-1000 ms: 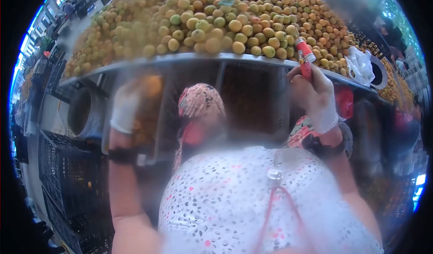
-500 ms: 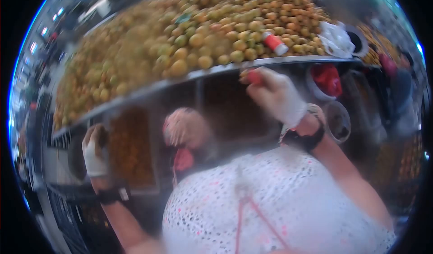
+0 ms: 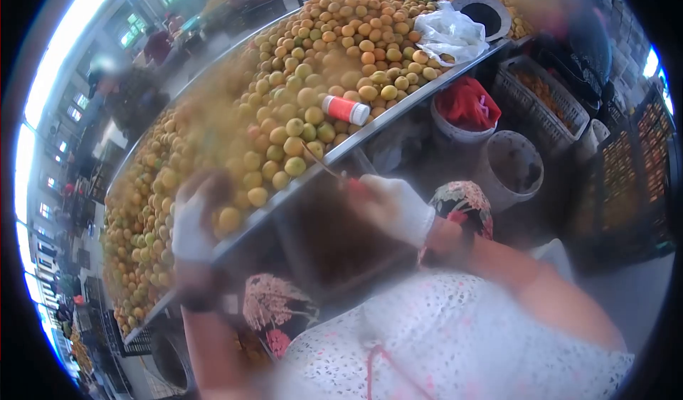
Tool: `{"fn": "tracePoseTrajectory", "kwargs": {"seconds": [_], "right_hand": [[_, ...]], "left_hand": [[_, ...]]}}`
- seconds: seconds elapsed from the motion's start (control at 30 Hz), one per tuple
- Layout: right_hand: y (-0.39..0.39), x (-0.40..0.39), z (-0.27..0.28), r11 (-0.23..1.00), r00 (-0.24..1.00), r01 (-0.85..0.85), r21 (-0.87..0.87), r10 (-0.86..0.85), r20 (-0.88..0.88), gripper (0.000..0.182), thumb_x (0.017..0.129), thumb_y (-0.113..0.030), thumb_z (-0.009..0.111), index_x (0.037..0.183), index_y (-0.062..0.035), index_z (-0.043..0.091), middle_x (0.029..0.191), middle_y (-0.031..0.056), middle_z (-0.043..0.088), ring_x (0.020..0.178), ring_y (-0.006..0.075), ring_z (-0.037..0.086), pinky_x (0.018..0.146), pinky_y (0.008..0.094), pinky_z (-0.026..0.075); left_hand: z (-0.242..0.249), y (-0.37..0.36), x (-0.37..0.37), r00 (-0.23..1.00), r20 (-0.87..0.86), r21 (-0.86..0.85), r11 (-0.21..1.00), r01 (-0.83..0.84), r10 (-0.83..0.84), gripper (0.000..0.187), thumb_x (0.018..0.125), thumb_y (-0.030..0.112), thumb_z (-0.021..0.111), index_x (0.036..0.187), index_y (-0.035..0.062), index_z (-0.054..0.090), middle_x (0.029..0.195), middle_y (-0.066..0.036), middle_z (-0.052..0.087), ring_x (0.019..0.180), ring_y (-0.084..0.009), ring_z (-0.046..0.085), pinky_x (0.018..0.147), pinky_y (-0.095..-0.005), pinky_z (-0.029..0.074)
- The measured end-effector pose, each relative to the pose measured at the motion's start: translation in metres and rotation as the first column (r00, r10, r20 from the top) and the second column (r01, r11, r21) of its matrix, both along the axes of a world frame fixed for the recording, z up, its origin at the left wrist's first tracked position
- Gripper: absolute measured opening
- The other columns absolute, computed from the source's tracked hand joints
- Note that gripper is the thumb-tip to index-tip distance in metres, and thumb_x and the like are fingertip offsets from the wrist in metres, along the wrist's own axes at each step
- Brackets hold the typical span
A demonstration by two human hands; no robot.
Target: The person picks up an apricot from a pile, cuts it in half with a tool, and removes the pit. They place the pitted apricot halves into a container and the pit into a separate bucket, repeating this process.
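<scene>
My right hand [image 3: 395, 208], in a white glove with bare fingertips, is closed around the red handle of a small knife [image 3: 324, 161]. Its thin metal blade points up and left, towards the table's metal edge. My left hand [image 3: 197, 219], gloved the same way, is at the near side of a big heap of yellow-orange and greenish apricots [image 3: 295, 126]. Its fingers are blurred, so whether they hold a fruit cannot be seen. A red-and-white bottle [image 3: 346, 110] lies on the fruit beyond my right hand.
A white plastic bag [image 3: 452, 32] and a round grey-rimmed container [image 3: 491, 12] stand at the heap's far right. Beside the table are a bucket with red cloth [image 3: 466, 108], a stained white bucket [image 3: 512, 165] and a crate [image 3: 544, 98]. Another person [image 3: 569, 37] is at the upper right.
My left hand has moved from below the table edge up to the apricots. My right hand has come lower and left, and the blade now shows. The view has turned and tilted.
</scene>
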State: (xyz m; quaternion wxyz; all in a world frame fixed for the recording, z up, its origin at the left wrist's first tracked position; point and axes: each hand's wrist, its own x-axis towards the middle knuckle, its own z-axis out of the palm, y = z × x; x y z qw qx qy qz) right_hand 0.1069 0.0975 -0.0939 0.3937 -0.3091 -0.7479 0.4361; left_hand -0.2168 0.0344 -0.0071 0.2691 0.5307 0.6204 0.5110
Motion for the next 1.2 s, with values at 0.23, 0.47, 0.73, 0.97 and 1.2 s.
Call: {"fn": "tracePoseTrajectory", "kwargs": {"seconds": [0.23,0.47,0.73,0.97,1.2], "right_hand": [[0.031,0.01,-0.035,0.986,0.995,0.088,-0.142,-0.094,-0.034,0.019,0.095,-0.013,0.065,0.111,-0.0037,0.067,0.08,0.0116,0.067,0.072,0.0137,0.063,0.069,0.0328,0.052],[0.056,0.017,-0.043,0.95,0.992,0.081,-0.303,-0.105,-0.063,0.022,0.096,-0.015,0.065,0.115,-0.0049,0.067,0.079,0.0096,0.067,0.072,0.0133,0.062,0.068,0.0313,0.051],[0.061,0.019,-0.051,0.873,0.972,0.008,-0.488,-0.121,-0.2,0.021,0.096,-0.016,0.066,0.113,-0.0037,0.067,0.077,0.0042,0.063,0.071,0.0098,0.057,0.066,0.029,0.048],[0.052,0.018,-0.034,0.851,0.966,-0.013,-0.525,-0.124,-0.226,0.017,0.098,-0.015,0.065,0.109,-0.003,0.062,0.075,0.0013,0.058,0.069,0.0086,0.053,0.064,0.0287,0.046],[0.02,0.014,0.005,0.994,0.945,-0.081,-0.068,0.055,-0.322,0.014,0.103,-0.015,0.057,0.109,-0.0032,0.058,0.079,0.0127,0.061,0.071,0.0206,0.06,0.067,0.0343,0.049]], "left_hand": [[-0.056,0.159,-0.074,0.963,-0.271,-0.109,0.993,-0.035,0.004,0.032,0.091,0.016,0.063,0.119,0.0024,0.068,0.1,-0.003,0.069,0.088,-0.012,0.064,0.075,-0.0261,0.051],[-0.124,0.249,-0.147,0.314,-0.894,-0.353,0.934,-0.059,-0.318,0.046,0.081,0.011,0.066,0.125,-0.0028,0.063,0.111,-0.015,0.072,0.106,-0.022,0.066,0.086,-0.0308,0.053],[-0.08,0.209,-0.148,0.955,-0.073,-0.156,0.949,0.275,-0.289,0.036,0.093,0.009,0.049,0.126,-0.0015,0.06,0.105,-0.009,0.069,0.085,-0.0123,0.065,0.069,-0.0258,0.053],[-0.032,0.102,0.011,0.973,-0.2,-0.013,0.993,0.116,-0.117,0.046,0.092,0.0,0.048,0.138,-0.0028,0.05,0.119,-0.013,0.063,0.093,-0.0165,0.063,0.078,-0.027,0.053],[-0.02,0.054,0.11,0.942,0.251,0.01,0.974,0.228,-0.223,0.059,0.085,0.014,0.059,0.14,-0.0039,0.045,0.126,-0.014,0.055,0.105,-0.0242,0.058,0.09,-0.0372,0.05]]}}
